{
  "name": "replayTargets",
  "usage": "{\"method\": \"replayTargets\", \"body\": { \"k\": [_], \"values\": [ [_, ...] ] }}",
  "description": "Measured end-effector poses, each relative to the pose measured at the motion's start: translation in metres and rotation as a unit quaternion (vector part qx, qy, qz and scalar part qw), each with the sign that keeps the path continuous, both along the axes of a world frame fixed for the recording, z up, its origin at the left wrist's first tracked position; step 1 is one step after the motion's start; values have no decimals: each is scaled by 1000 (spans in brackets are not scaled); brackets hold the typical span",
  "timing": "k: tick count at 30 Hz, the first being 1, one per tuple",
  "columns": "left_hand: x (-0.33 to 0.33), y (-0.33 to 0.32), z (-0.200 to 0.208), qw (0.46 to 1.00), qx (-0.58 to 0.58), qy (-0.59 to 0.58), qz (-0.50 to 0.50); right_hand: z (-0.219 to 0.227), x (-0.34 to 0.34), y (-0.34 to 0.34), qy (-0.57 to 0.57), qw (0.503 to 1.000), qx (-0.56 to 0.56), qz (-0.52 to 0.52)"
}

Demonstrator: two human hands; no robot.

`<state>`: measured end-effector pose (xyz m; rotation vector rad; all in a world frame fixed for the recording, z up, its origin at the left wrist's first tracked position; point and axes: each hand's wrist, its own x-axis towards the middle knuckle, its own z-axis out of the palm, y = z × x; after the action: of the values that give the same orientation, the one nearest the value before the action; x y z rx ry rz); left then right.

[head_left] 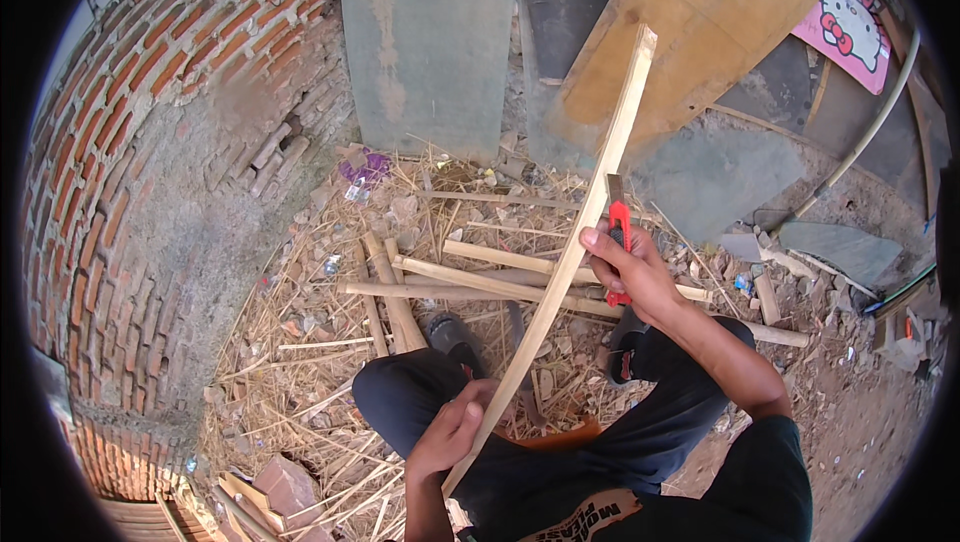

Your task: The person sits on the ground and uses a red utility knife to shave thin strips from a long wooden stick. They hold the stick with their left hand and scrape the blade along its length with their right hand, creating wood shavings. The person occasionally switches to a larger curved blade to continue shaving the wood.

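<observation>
A long pale bamboo strip (560,292) slants across my lap, its far end up near the leaning boards. My left hand (452,434) grips it close to the lower end, with part of the fingers hidden behind it. In my right hand (640,267) is a red utility knife (619,242), its blade out and pointing away from me. The knife lies right beside the strip's edge. My right thumb touches or nearly touches the strip; exact contact I cannot tell.
Split bamboo pieces (480,280) lie crossed on the ground before my feet, among shavings and rubble. A brick wall (120,182) rises at the left. Grey panels (430,62) and a brown board (700,32) lean at the back. A hose (870,137) curves at the right.
</observation>
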<state>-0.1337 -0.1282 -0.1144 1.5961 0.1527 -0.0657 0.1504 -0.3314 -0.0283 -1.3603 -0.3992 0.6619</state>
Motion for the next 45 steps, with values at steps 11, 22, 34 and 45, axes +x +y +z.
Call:
{"method": "replayTargets", "body": {
  "k": [11,22,34,45],
  "values": [
    [44,-29,28,995,-51,82,38,-3,-6,-7,-208,974,17,-90],
    [59,-49,54,977,155,8,143,-14,-49,-10,-628,766,-133,35],
    [68,-55,62,963,205,2,177,-21,-55,-2,-647,750,-137,19],
    [58,-58,61,953,242,38,180,-8,-38,-8,-619,766,-174,-8]
  ]
}}
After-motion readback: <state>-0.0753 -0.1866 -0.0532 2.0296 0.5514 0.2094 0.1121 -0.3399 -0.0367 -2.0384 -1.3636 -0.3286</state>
